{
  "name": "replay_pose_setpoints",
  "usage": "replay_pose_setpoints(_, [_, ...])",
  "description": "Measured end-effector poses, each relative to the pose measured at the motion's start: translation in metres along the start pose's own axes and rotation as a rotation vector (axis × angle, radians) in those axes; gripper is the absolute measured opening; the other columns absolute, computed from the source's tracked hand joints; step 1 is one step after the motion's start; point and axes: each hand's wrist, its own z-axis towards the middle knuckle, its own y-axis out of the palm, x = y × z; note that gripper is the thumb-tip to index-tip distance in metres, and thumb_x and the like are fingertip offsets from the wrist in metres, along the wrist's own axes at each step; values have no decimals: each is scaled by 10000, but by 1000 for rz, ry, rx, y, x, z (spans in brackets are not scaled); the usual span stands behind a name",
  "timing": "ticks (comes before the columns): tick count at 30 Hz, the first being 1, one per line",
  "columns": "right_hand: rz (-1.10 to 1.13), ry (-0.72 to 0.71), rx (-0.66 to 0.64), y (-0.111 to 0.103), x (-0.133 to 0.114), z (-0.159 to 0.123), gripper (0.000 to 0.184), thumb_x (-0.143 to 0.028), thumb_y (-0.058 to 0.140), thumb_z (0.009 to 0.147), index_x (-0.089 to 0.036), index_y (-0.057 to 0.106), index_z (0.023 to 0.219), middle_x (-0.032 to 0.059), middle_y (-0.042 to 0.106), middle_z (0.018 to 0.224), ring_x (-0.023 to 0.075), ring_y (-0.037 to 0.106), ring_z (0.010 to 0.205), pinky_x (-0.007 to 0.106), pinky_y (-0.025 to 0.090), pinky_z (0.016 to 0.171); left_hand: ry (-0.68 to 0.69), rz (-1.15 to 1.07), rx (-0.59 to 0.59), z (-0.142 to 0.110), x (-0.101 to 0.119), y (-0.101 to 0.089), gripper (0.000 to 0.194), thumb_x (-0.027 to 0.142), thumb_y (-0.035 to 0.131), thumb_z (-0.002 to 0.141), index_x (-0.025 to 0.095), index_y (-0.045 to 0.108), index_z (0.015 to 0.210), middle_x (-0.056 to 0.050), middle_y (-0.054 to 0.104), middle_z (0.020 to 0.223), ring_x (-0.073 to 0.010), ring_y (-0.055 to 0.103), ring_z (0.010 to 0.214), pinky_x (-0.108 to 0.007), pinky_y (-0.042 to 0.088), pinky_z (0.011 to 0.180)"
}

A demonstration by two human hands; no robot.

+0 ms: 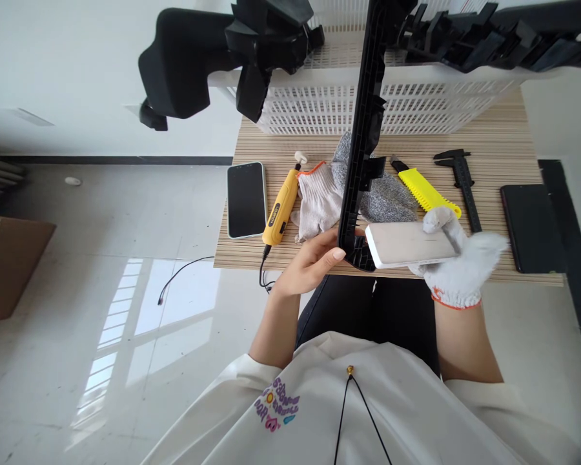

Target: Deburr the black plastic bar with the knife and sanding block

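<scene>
My bare left hand (310, 263) is closed around the lower end of a long black plastic trim strip (362, 148). The strip rises away from me, ribbed and clipped along its inner side, and its top leaves the picture. A white cotton glove with an orange cuff covers my right hand (458, 261), which grips a white rectangular block (409, 243) with a pale beige top face. The block's left end is right beside the strip's lower end; whether they touch I cannot tell. Behind the strip lie a white glove (319, 200) and a grey knitted glove (390, 197).
A yellow corded rotary tool (281, 206) and a phone (246, 200) lie on the left of the wooden table (503, 139). To the right are a yellow utility knife (428, 192), black calipers (465, 184) and a black phone (532, 229). White baskets (314, 106) hold black plastic parts (193, 58).
</scene>
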Motion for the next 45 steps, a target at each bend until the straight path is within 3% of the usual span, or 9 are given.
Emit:
replay_pose_setpoints(6, [39, -9, 63, 10, 0, -6, 341, -316, 863, 637, -363, 655, 904, -57, 512, 696, 106, 363, 473, 251, 284, 342, 9, 17, 24, 0, -1, 0, 382, 565, 681, 981, 217, 789, 1092, -83, 831, 1042, -269, 778, 1031, -400, 627, 998])
replay_pose_setpoints(11, [63, -77, 3, 19, 2, -4, 468, -348, 858, 709, -385, 702, 1149, -38, 599, 776, 90, 378, 460, 250, 287, 342, 20, 19, 20, 0, -2, 1, 393, 566, 664, 993, 209, 783, 1112, -81, 834, 1047, -262, 778, 994, -386, 632, 937])
replay_pose_setpoints(16, [52, -40, -71, 42, 5, 5, 383, -394, 853, 751, -308, 707, 1094, -51, 632, 774, 61, 405, 445, 221, 308, 367, 13, 26, 24, -2, -5, 0, 385, 537, 701, 980, 198, 782, 1144, -83, 838, 1032, -257, 786, 965, -355, 630, 855])
replay_pose_setpoints(20, [59, -67, 85, 56, 6, 11, 354, -488, 851, 779, -293, 688, 1025, -58, 592, 709, 73, 431, 471, 221, 323, 384, -18, -1, -15, -2, -4, 0, 403, 544, 675, 994, 204, 783, 1181, -114, 830, 1151, -281, 783, 1088, -393, 618, 978])
replay_pose_setpoints(25, [35, -46, 1, 55, 8, 9, 473, -492, 861, 767, -315, 719, 1183, -31, 681, 824, 65, 402, 446, 236, 302, 344, 1, -20, 13, -3, -7, -1, 363, 522, 723, 971, 214, 792, 1150, -85, 841, 1042, -252, 793, 973, -370, 625, 914])
replay_pose_setpoints(30, [28, -94, 149, 59, 5, 9, 452, -467, 830, 802, -310, 696, 1204, -40, 682, 859, 45, 373, 427, 222, 284, 329, -36, -41, -21, -3, -7, -1, 427, 544, 714, 972, 203, 777, 1222, -119, 829, 1158, -285, 783, 1101, -400, 613, 990])
replay_pose_setpoints(34, [-2, -57, 103, 61, 5, 9, 475, -442, 870, 768, -307, 718, 1198, -30, 699, 865, 51, 412, 438, 212, 295, 326, -24, -68, -37, -4, -10, -1, 411, 515, 725, 974, 204, 767, 1239, -105, 843, 1100, -257, 807, 1004, -357, 631, 911])
replay_pose_setpoints(39, [37, -95, 174, 60, 4, 7, 378, -495, 808, 849, -295, 750, 1165, -30, 651, 822, 34, 356, 437, 204, 275, 337, -32, -91, -105, -4, -10, 0, 412, 447, 697, 1007, 203, 717, 1340, -137, 786, 1303, -275, 772, 1167, -377, 617, 1006])
replay_pose_setpoints(45, [-32, -88, 103, 59, 6, 11, 431, -524, 816, 844, -317, 754, 1218, -7, 686, 890, 57, 413, 465, 218, 304, 348, -56, -33, -95, -4, -7, 0, 428, 429, 730, 984, 201, 705, 1345, -126, 796, 1244, -307, 737, 1238, -419, 601, 1069])
